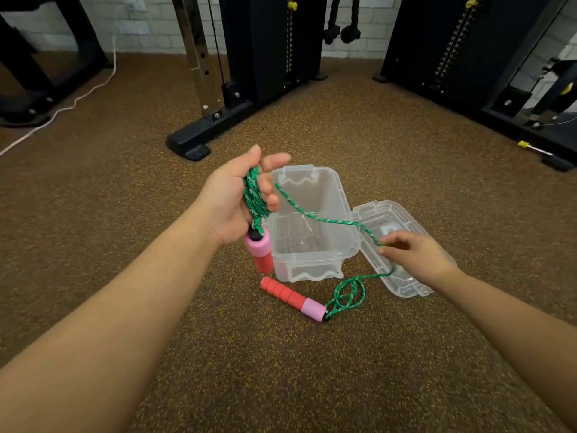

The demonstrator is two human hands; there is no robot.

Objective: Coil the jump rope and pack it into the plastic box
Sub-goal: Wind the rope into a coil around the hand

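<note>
mostly green speckled jump rope [315, 215] coiled in left fingers [268, 185], right fingers [395, 246] pinching its slack

The green braided jump rope [324, 218] is partly coiled above its hanging red-and-pink handle [260, 251], its other handle [293, 298] lying on the floor before the clear, open, empty plastic box [312, 220], whose lid [402, 245] lies alongside.
</note>
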